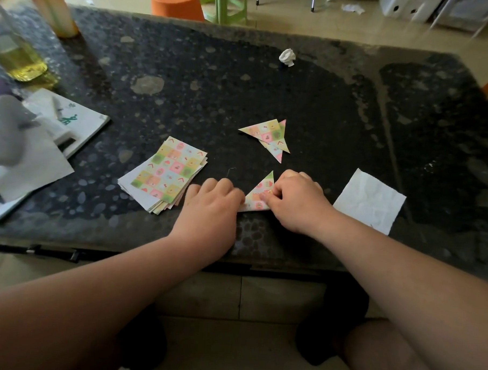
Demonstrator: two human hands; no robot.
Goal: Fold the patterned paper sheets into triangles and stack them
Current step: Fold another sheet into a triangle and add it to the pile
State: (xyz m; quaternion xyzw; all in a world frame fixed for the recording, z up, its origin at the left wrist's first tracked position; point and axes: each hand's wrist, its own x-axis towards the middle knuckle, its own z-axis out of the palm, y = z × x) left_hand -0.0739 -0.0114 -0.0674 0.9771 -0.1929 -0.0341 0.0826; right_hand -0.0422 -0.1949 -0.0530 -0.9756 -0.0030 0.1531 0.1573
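Observation:
A patterned sheet folded into a triangle (257,195) lies near the table's front edge, between my hands. My left hand (212,204) rests with curled fingers on its lower left corner. My right hand (296,199) pinches its right edge with curled fingers and covers part of it. To the left lies a pile of unfolded patterned sheets (165,174). Behind my hands, two folded triangles (270,135) lie overlapped in a small stack.
The dark speckled stone table (269,88) holds a white napkin (369,200) at the right, a crumpled paper ball (287,57) at the back, and booklets, white papers (43,148) and a bottle of yellow liquid (16,54) at the left. Stools stand beyond.

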